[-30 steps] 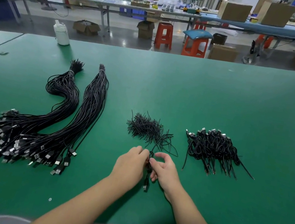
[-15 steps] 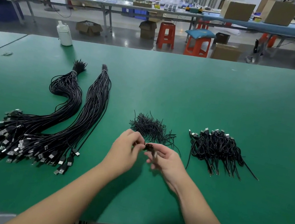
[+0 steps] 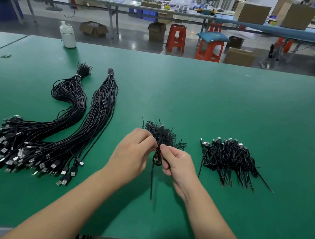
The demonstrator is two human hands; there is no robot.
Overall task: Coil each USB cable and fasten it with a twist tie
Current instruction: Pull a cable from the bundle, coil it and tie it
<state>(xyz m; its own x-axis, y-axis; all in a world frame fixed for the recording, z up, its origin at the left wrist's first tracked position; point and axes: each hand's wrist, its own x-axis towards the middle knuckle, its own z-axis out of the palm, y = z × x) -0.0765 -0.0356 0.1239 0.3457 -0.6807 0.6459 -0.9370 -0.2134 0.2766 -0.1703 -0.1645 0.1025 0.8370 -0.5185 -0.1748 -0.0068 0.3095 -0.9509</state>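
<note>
Green matting covers the long workbench, beyond which a factory floor with orange plastic stools, metal-framed tables and brown cardboard boxes is seen. One open cardboard carton stands on the floor behind the bench; pale items are glimpsed inside it, but what they are cannot be told. A white plastic bottle is set upright near the far left edge of the bench. Two long bundles of straight black USB cables, each tied at the far end, are laid on the left, their silver plugs fanned out toward the near edge. A loose heap of short black twist ties lies at the middle, and a pile of coiled, tied black cables lies to the right, well apart from the straight bundles. Just in front of the twist ties, a single black USB cable folded into a small coil is held above the mat between both hands, its loose end trailing down toward the near edge. The coil's upper part is pinched by the curled fingers of the left hand and by the curled fingers and thumb of the right hand.
</note>
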